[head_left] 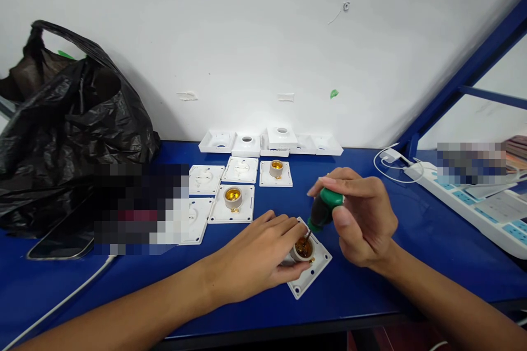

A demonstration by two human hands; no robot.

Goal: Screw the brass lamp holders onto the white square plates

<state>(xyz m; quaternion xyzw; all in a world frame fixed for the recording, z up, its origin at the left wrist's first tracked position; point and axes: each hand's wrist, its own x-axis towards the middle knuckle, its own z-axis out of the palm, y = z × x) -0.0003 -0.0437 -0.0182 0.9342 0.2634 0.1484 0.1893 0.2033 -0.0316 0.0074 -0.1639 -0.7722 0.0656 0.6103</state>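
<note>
Blue bench (370, 296) against white wall. Head view: left hand (255, 255), fingers pressed together, steadies lamp socket plate (309, 271) at near centre. Right hand (362, 219) pinches green-handled screwdriver (325, 209); long axis tilts, tip pointing down-left into the socket. Spare plates (241, 186) lie farther back.

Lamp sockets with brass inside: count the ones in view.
3. One socket sits mid-table, one socket behind it to the right, one socket under the left hand, the right hand's screwdriver inside. Blurring may hide more.
</note>
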